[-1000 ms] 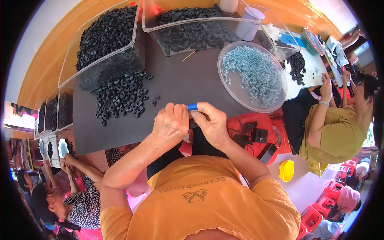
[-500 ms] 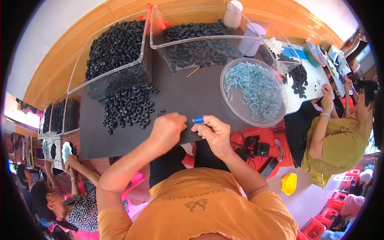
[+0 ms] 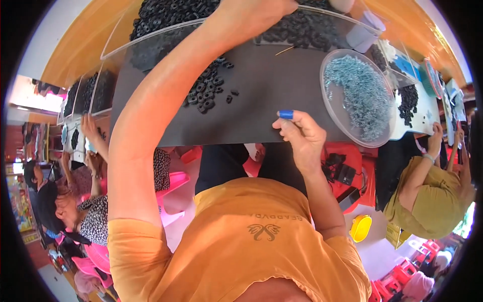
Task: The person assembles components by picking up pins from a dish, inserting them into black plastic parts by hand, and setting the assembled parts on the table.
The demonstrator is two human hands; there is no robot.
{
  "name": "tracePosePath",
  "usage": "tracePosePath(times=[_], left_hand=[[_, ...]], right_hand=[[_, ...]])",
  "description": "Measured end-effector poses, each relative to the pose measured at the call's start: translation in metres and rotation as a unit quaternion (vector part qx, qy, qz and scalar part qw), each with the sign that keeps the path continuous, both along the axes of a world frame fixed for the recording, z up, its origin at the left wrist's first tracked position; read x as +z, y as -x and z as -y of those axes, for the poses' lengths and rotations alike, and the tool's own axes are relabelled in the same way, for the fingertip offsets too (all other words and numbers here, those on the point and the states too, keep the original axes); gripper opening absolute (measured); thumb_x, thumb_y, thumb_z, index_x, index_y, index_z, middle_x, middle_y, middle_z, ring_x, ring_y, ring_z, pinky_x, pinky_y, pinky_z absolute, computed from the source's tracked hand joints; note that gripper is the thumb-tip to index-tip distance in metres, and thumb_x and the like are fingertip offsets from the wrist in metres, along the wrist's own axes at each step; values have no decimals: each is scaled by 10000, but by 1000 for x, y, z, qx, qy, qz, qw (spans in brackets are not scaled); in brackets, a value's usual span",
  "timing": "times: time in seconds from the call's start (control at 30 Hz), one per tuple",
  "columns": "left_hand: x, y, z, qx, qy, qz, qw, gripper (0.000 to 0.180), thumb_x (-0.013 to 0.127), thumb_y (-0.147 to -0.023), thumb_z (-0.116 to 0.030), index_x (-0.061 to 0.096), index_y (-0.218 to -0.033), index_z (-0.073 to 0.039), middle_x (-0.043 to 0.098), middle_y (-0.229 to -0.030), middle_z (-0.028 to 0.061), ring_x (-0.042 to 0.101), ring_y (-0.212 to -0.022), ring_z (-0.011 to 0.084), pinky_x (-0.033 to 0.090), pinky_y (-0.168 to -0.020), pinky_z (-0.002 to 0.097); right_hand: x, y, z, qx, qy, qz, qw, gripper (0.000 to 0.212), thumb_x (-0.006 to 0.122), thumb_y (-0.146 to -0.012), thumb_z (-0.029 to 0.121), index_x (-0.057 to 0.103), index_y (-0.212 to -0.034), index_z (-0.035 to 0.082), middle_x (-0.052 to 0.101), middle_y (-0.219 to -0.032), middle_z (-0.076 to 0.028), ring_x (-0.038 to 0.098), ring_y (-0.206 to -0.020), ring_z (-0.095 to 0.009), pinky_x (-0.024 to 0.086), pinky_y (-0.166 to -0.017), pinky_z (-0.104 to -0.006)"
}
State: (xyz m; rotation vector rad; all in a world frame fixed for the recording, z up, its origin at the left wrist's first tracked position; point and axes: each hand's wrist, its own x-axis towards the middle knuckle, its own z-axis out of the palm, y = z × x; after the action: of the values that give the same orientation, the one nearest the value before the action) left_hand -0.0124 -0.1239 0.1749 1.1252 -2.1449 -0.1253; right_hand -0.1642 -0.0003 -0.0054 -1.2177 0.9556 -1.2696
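My left hand (image 3: pixel 259 14) reaches far forward over a clear bin (image 3: pixel 279 39) full of small black plastic parts. Its fingers are cut off by the upper edge, so what they hold is hidden. My right hand (image 3: pixel 306 137) hovers by the table's near edge, blue tape (image 3: pixel 285 115) round its index finger. Thumb and index are pinched together; anything between them is too small to make out. Left of it a pile of loose black parts (image 3: pixel 205 91) lies on the dark table (image 3: pixel 251 95), partly covered by my left forearm. Two parts lie apart beside the pile.
A round clear tray (image 3: pixel 329 108) of small shiny bluish pieces stands on the right. A thin stick (image 3: pixel 284 51) lies near the bin. Another bin of black parts (image 3: pixel 166 20) is at the far left. Co-workers sit on both sides; a red stool (image 3: pixel 362 166) with black cables stands at right.
My left hand has gone from beside my right hand up and forward over the bin. The right hand stays pinched near the table edge. The whole view has shifted.
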Motion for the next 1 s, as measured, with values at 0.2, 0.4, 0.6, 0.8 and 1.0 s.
tracePosePath(times=[0.2, 0.4, 0.6, 0.8, 1.0], left_hand=[[-96, -100, -59, 77, -50, 16, 996, 145, 646, -761, -48, 670, -902, -21, 658, -843, 105, 643, -805, 219, 496, -719, 297], [-147, -127, -126, 151, -72, 23, 986, 215, 731, -687, -69, 649, -880, -21, 590, -721, 80, 592, -694, 226, 466, -614, 317], [-164, -122, -124, 203, -10, 63, 977, 250, 765, -663, -114, 624, -854, -34, 569, -709, 76, 593, -672, 230, 465, -582, 340], [-170, -124, -123, 196, -1, 41, 980, 181, 719, -694, -63, 611, -836, -33, 563, -730, 100, 590, -686, 271, 466, -595, 373], [-154, -106, -142, 168, -144, -201, 954, 110, 646, -815, -34, 625, -915, 6, 586, -747, 69, 553, -661, 131, 452, -646, 245]], right_hand=[[-2, -2, -1, 12, 1, 0, 1000, 156, 583, -879, 2, 634, -1027, 1, 649, -846, -24, 546, -733, -54, 449, -663, -200], [-5, -12, -3, -8, 13, -30, 999, 146, 583, -864, -26, 637, -999, -8, 642, -851, -31, 545, -715, -59, 443, -647, -202], [-5, -29, 14, -12, 128, -183, 975, 117, 601, -797, -42, 610, -912, -28, 575, -731, -94, 545, -659, -149, 424, -600, -260], [13, -45, 44, -5, 210, -297, 932, 95, 606, -749, 16, 583, -838, -10, 588, -778, -144, 545, -741, -327, 437, -671, -404], [17, -36, 38, -42, 280, -310, 907, 133, 644, -706, 8, 587, -825, 20, 570, -772, -144, 545, -756, -344, 442, -658, -423]])
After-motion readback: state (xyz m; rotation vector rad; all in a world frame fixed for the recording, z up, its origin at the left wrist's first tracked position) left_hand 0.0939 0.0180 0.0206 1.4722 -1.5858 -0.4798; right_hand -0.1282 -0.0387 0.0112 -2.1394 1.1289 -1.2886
